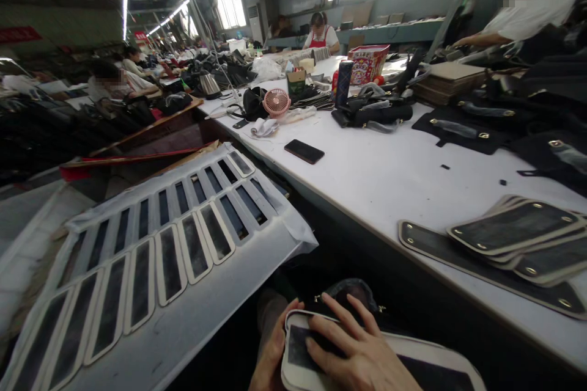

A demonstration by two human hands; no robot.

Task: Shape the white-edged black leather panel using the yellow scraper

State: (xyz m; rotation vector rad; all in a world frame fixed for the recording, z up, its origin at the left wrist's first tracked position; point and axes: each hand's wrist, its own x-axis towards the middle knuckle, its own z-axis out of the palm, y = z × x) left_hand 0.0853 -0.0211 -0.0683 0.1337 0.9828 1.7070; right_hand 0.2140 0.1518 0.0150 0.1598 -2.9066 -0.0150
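Greyish-white sheeting [197,311] covers a slanted surface at the left, its upper part crossed by narrow rectangular slots, dark inside. Along its lower part stands a slanting row of elongated, round-cornered black panels with cream edging [170,266]; another such panel lies at the top corner. Just past the sheeting's lower right edge, the left hand [275,345] is curled round the near left end of a cream-rimmed, dark-centred, round-cornered piece [298,351]; how tightly its partly hidden fingers close cannot be told. Beyond, on a long white tabletop [376,177], are a round pink fan [276,102] and a black smartphone [304,151]. Directly under the right hand [353,342], the piece runs on toward the lower right; that hand lies palm down across it, fingers parted, pressing rather than gripping. Just behind the fingers arches a clear-plastic-wrapped handle with gold-coloured fittings [352,286]. Farther right, overlapping black panels with pale edges and gold-coloured eyelets [513,229] rest on the tabletop.
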